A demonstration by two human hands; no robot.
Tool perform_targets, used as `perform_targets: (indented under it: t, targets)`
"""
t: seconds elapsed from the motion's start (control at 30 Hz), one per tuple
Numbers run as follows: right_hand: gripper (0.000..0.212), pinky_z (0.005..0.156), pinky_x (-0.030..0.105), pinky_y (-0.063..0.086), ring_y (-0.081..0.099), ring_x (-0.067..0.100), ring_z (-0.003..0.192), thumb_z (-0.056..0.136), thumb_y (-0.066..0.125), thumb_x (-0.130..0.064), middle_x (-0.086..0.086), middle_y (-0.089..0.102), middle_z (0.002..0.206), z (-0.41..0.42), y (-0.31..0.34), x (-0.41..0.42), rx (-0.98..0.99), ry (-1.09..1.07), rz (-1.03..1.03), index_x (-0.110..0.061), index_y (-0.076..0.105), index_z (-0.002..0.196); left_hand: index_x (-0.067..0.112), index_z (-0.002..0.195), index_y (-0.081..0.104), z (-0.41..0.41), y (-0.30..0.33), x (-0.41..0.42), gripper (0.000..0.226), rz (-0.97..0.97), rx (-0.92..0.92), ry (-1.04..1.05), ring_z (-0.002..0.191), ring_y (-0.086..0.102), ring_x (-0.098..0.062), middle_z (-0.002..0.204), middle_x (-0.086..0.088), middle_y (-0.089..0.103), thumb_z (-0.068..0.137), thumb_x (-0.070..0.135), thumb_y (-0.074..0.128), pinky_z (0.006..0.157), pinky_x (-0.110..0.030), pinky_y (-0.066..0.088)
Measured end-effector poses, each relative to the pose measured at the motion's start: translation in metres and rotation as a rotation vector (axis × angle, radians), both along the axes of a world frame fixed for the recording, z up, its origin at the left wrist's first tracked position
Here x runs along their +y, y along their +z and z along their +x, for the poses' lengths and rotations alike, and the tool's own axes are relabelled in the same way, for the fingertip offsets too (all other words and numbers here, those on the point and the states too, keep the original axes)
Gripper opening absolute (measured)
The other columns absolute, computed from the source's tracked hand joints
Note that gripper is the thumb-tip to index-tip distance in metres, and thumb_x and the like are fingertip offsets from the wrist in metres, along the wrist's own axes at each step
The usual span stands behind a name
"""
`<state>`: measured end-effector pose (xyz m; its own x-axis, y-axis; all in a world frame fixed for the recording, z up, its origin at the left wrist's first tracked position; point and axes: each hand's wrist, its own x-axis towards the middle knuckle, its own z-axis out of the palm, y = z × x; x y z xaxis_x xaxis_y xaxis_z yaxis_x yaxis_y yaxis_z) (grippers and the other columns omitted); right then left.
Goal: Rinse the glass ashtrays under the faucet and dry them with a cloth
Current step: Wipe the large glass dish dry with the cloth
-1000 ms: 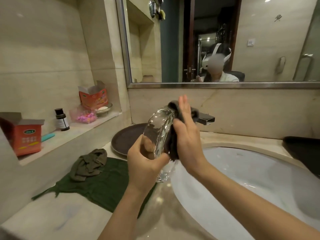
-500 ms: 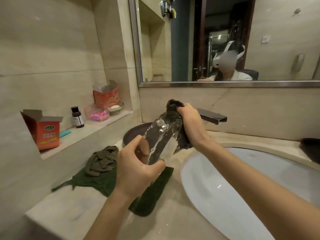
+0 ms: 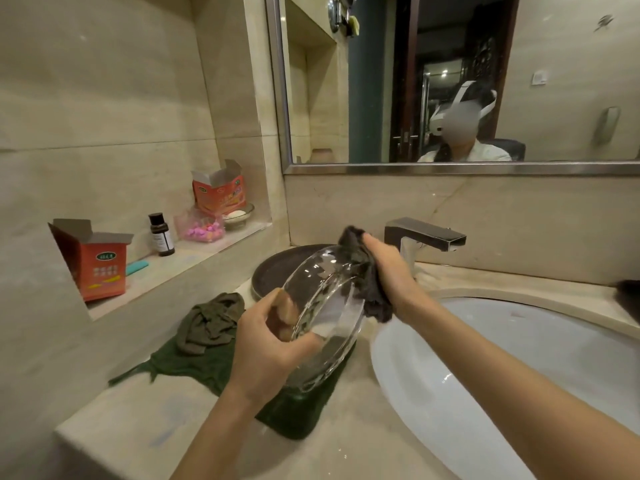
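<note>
The left hand (image 3: 266,348) has its grip curled round the near rim of the ashtray (image 3: 325,317), held tilted on edge above the desk (image 3: 194,427) just left of the sink (image 3: 485,375); thick glass like that looks heavy, hard, breakable and likely slick while wet, so the rim seems the safest hold. It is clear, round and deep-walled, and at its far rim the right hand (image 3: 391,271) pinches a dark cloth (image 3: 367,282) against it

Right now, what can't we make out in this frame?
- Head view: far side of the clear round glass ashtray, covered by the dark crumpled cloth and the right hand.
- Left hand fingers behind the glass, distorted.
- Black object on the counter, cut off by the right edge.
- Small brown bottle label: too small to read.
- Square metal faucet: base hidden by the right hand.
</note>
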<state>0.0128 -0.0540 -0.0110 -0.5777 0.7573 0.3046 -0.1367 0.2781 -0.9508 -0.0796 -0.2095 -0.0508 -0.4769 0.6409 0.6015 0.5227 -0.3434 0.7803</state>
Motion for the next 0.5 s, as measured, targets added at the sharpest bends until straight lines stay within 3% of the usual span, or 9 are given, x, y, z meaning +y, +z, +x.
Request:
perform_targets:
  t: [0.07, 0.17, 0.27, 0.37, 0.5]
  targets:
    - [0.039, 0.059, 0.022, 0.049, 0.063, 0.011, 0.059, 0.097, 0.04, -0.036, 0.001, 0.067, 0.068, -0.001, -0.023, 0.001, 0.086, 0.052, -0.347, -0.01, 0.062, 0.08, -0.001, 0.065, 0.047, -0.007, -0.003, 0.001, 0.049, 0.002, -0.006, -0.012, 0.055, 0.039, -0.027, 0.058, -0.012, 0.043, 0.044, 0.037, 0.068, 0.051, -0.039, 0.038]
    - [0.039, 0.073, 0.03, 0.05, 0.066, 0.018, 0.08, 0.098, 0.039, -0.037, 0.005, 0.072, 0.083, -0.004, -0.041, 0.001, 0.13, 0.111, -0.567, -0.014, 0.068, 0.087, -0.008, 0.065, 0.041, -0.02, -0.008, 0.0, 0.052, -0.005, -0.058, -0.066, 0.053, 0.037, -0.02, 0.056, -0.009, 0.04, 0.046, 0.033, 0.067, 0.05, -0.028, 0.036]
    - [0.046, 0.075, 0.032, 0.05, 0.065, 0.021, 0.09, 0.097, 0.036, -0.046, 0.007, 0.072, 0.092, -0.004, -0.047, -0.004, 0.114, 0.131, -0.629, -0.011, 0.067, 0.102, -0.001, 0.061, 0.043, -0.029, -0.009, -0.003, 0.043, -0.046, -0.1, -0.129, 0.05, 0.039, -0.009, 0.052, 0.002, 0.043, 0.048, 0.033, 0.067, 0.049, -0.016, 0.037]
    - [0.048, 0.07, 0.031, 0.049, 0.064, 0.022, 0.091, 0.097, 0.034, -0.047, 0.007, 0.072, 0.092, -0.002, -0.057, -0.011, 0.091, 0.125, -0.684, -0.012, 0.066, 0.105, 0.006, 0.067, 0.048, -0.036, -0.005, -0.006, 0.042, -0.127, -0.154, -0.183, 0.052, 0.045, -0.003, 0.055, 0.005, 0.048, 0.045, 0.035, 0.069, 0.053, -0.015, 0.042]
    - [0.048, 0.074, 0.032, 0.05, 0.066, 0.022, 0.09, 0.097, 0.036, -0.046, 0.009, 0.072, 0.095, 0.006, -0.049, -0.009, 0.029, 0.129, -0.686, -0.01, 0.067, 0.102, 0.017, 0.087, 0.053, -0.042, 0.002, -0.014, 0.058, -0.312, -0.094, -0.182, 0.064, 0.057, 0.001, 0.076, 0.004, 0.057, 0.04, 0.046, 0.069, 0.063, -0.014, 0.046]
